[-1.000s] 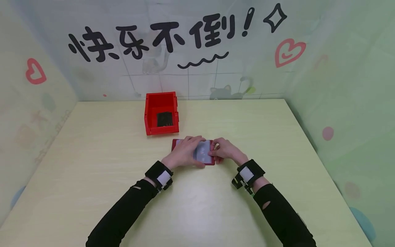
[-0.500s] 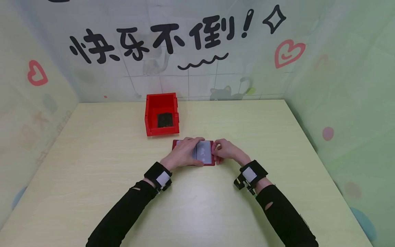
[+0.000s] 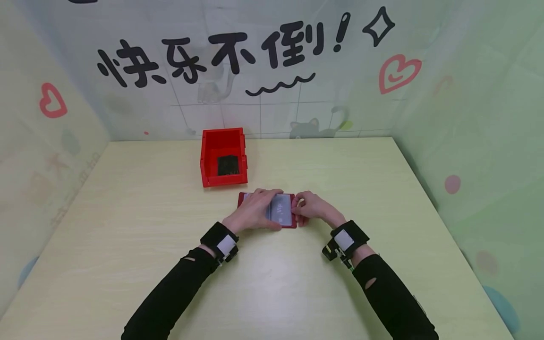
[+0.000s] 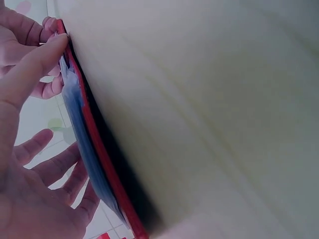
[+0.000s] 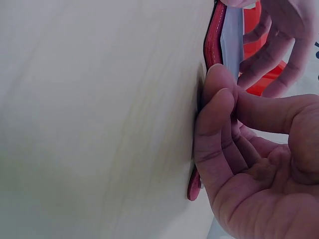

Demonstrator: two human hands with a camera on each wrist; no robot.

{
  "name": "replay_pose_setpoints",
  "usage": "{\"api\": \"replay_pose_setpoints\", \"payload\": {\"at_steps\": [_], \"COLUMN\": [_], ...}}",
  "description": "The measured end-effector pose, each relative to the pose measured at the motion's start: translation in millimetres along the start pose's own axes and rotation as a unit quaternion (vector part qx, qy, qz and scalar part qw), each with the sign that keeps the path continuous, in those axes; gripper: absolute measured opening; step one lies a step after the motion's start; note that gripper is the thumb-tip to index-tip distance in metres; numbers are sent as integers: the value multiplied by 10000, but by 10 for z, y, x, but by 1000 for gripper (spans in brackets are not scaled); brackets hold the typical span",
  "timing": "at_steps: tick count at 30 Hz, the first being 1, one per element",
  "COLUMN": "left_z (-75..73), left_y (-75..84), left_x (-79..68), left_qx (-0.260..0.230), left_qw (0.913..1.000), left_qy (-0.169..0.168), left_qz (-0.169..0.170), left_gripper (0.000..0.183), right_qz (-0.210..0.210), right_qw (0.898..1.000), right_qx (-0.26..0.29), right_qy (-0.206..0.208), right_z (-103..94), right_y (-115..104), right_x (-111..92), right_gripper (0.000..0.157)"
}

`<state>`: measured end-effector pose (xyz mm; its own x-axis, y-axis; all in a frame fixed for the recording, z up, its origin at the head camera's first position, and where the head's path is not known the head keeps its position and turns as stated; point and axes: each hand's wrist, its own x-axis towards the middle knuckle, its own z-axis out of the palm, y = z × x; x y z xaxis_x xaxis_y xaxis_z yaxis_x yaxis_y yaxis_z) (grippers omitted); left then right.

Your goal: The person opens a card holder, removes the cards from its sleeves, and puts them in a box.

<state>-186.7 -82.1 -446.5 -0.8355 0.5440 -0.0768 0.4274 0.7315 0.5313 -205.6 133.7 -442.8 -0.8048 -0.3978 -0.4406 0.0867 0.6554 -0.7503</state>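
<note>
A red card holder (image 3: 289, 225) lies opened flat on the table, its clear plastic sleeves (image 3: 280, 210) facing up with pale lettering showing. My left hand (image 3: 255, 212) spans its left half, holding it with the thumb on the near edge and the fingers toward the far side. In the left wrist view, the thumb tip touches the red cover edge (image 4: 102, 147). At the right end, my right hand (image 3: 313, 207) pinches the edge with thumb and forefinger, as the right wrist view shows. Whether a sleeve or a card is also in that pinch is hidden.
A red plastic bin (image 3: 204, 160) stands behind and left of the card holder, with a flat black object (image 3: 228, 165) inside. The pale wooden table (image 3: 140, 226) is enclosed by printed cloth walls (image 3: 463, 123) on three sides.
My right fingertips have drawn slightly rightward from the sleeve to the right edge, uncovering more of the sleeve's lettering. The left hand stays almost where it was.
</note>
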Motion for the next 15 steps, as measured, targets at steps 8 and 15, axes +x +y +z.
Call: {"api": "replay_pose_setpoints", "payload": {"at_steps": [8,15], "left_z": [7,2], "left_y": [14,-4], "left_x": [-4,3], "left_qx": [127,153], "left_qw": [9999,9999], "left_qy": [-29,-48], "left_qz": [19,8], "left_gripper": [95,96], "right_qz": [42,1], "right_qw": [10000,10000], "right_qx": [-14,-38], "right_qy": [37,45], "right_z": [9,3], "right_y": [-23,-29], "right_x": [-19,-21], "right_gripper": [10,10]}}
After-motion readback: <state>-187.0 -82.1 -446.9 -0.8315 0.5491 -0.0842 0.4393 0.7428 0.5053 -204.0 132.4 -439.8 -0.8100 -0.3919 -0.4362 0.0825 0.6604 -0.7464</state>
